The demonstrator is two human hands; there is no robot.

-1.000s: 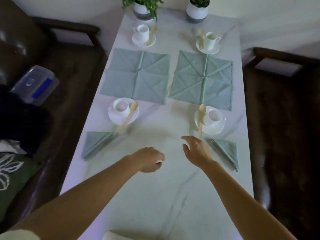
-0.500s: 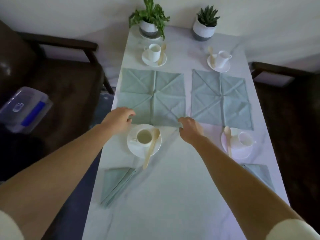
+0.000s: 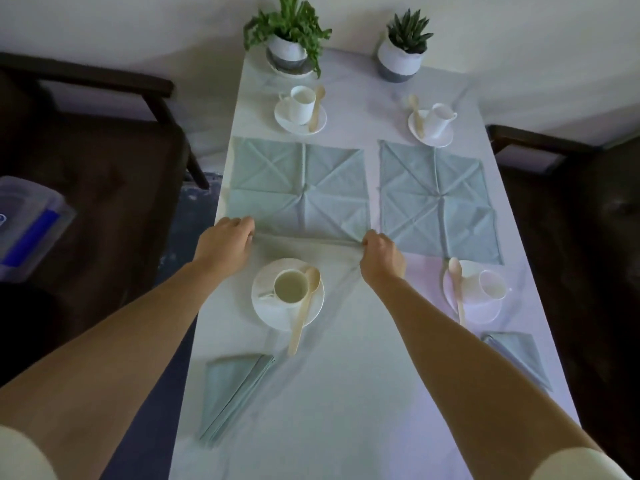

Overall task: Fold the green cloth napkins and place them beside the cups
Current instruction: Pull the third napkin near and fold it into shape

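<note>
Two green napkins lie spread flat on the white table [image 3: 346, 393]. My left hand [image 3: 227, 242] pinches the near left corner of the left napkin [image 3: 298, 188]. My right hand [image 3: 381, 252] pinches that napkin's near right corner. The right napkin [image 3: 438, 199] lies untouched beside it. A folded napkin [image 3: 232, 389] rests near the front left cup [image 3: 291, 285]. Another folded napkin [image 3: 516, 355] lies by the front right cup [image 3: 491, 284]. Two more cups, the far left cup [image 3: 302, 103] and the far right cup [image 3: 440, 119], stand on saucers beyond the spread napkins.
Wooden spoons lean on each saucer. Two potted plants, one leafy [image 3: 289, 39] and one spiky [image 3: 401, 50], stand at the table's far end. Dark chairs flank both sides; a clear plastic box [image 3: 24, 226] sits on the left one.
Both hands have reached forward from the near table area to the left napkin's near edge and taken its two corners. The view has shifted forward along the table.
</note>
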